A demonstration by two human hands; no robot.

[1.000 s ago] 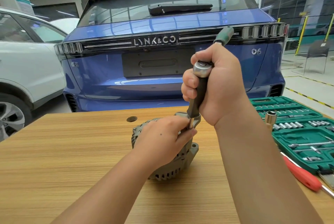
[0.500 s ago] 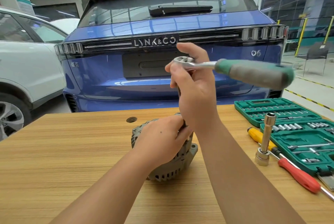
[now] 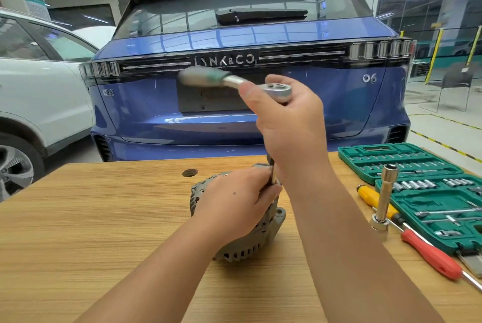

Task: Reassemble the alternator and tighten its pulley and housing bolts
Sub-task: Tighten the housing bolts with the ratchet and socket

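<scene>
Ratchet point(image 3: 260, 85) handle now swung from right to left of the alternator point(image 3: 250, 241) mid-table, head gripped by right hand point(image 3: 292, 124), extension bar point(image 3: 272, 175) pinched by left hand point(image 3: 234, 202) atop it.

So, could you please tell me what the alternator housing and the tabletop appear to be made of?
The alternator housing looks like cast aluminium: dull grey, matte, with moulded vent slots. The tabletop looks like wood or wood-grain laminate: light brown, fine straight streaks, smooth low sheen; which one is unclear.
</scene>
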